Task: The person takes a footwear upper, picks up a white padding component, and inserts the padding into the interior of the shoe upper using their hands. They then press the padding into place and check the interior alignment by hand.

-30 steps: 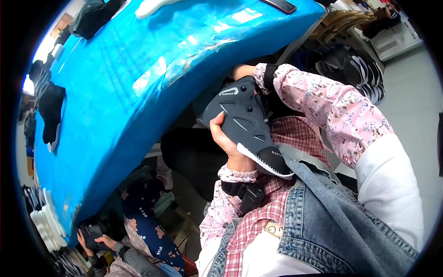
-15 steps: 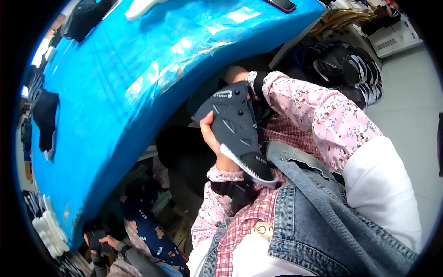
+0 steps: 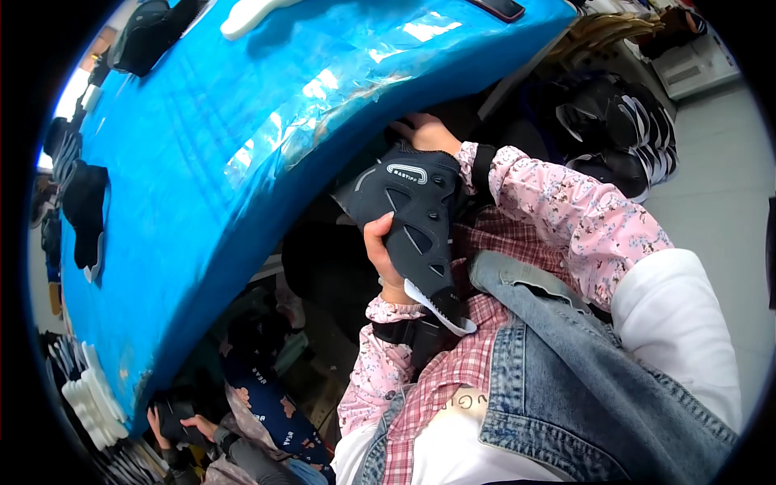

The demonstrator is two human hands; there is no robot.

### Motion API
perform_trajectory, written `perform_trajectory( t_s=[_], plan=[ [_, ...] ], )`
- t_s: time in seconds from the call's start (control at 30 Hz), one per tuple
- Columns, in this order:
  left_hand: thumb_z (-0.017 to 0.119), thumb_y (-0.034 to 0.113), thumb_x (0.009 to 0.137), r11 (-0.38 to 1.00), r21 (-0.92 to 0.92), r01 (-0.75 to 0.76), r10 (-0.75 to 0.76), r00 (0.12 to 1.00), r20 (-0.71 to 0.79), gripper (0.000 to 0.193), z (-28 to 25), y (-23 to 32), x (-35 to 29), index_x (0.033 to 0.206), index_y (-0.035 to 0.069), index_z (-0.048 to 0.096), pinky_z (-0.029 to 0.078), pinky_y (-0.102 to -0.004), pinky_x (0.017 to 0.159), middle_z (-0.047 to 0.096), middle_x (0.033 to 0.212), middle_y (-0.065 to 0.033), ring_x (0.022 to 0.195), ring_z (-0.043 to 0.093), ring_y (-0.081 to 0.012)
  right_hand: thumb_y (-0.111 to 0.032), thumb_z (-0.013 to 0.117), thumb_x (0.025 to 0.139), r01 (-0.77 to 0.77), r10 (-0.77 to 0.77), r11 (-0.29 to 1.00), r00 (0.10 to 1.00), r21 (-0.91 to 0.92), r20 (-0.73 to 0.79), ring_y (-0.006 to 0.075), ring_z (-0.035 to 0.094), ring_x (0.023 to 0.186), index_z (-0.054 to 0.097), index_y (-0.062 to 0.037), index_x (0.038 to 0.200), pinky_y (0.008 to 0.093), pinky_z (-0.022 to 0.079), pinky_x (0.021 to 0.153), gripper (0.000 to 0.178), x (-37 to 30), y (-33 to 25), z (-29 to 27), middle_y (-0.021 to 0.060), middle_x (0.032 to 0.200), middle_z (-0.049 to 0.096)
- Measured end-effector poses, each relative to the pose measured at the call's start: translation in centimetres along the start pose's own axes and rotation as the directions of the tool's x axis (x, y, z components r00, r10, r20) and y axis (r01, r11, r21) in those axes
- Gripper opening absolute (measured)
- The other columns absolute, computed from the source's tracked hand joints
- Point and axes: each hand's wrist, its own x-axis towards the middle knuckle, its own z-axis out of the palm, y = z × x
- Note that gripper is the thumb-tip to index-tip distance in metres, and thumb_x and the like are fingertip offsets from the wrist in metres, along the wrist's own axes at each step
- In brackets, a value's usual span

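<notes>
A black shoe upper point(image 3: 416, 230) with grey trim and a white toothed edge along its lower end is held up in front of my lap, beside the table's edge. My left hand point(image 3: 386, 257) grips it from the left, thumb lying across its front and the other fingers hidden behind. At the far end my right hand point(image 3: 431, 133) bends over the upper's collar; its fingertips are partly lost in shadow. Both of my wrists are covered by pink floral sleeves with black bands.
A blue-covered table point(image 3: 178, 162) curves along the left, bearing black uppers point(image 3: 85, 210), a white foot-shaped form point(image 3: 259, 14) and a phone point(image 3: 499, 8). White forms point(image 3: 90, 400) stack at lower left, near a co-worker's hands point(image 3: 198, 424) on a dark piece. Black shoe parts point(image 3: 618, 129) pile at right.
My right hand has risen out from behind the upper and shows more now at the collar. The upper has turned slightly, its white-edged end tipping away from view. My left hand keeps its hold.
</notes>
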Motion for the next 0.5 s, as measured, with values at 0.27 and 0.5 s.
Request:
perform_trajectory(
  t_s=[0.27, 0.5],
  plan=[
    [0.049, 0.035, 0.074, 0.993, -0.092, 0.071, -0.085, 0.984, -0.157, 0.051, -0.4, -0.6, -0.4, 0.111, 0.0, 0.052, 0.048, -0.0339, 0.081, 0.059, 0.105, -0.0148, 0.093, 0.058, -0.0261, -0.013, 0.046, 0.083, 0.018, 0.362, 0.879, 0.626, -0.477, 0.691, 0.0337, 0.055, 0.103, 0.045, -0.0223, 0.13, 0.0421, 0.045, 0.086, 0.048, 1.6, -0.4, 1.2, 0.0178, 0.115, 0.054],
    [0.047, 0.031, 0.077, 0.985, -0.009, 0.171, -0.171, 0.985, -0.029, 0.049, -0.7, 1.7, 0.0, 0.112, -0.003, 0.05, 0.049, -0.0357, 0.082, 0.059, 0.103, -0.0165, 0.092, 0.059, -0.0268, -0.04, 0.045, 0.085, -0.222, 0.355, 0.926, 0.786, -0.305, 0.506, 0.0367, 0.054, 0.104, 0.051, -0.0141, 0.121, 0.0424, 0.042, 0.088, 0.045, 1.5, -0.5, 0.1, 0.0197, 0.114, 0.055]
  ],
)
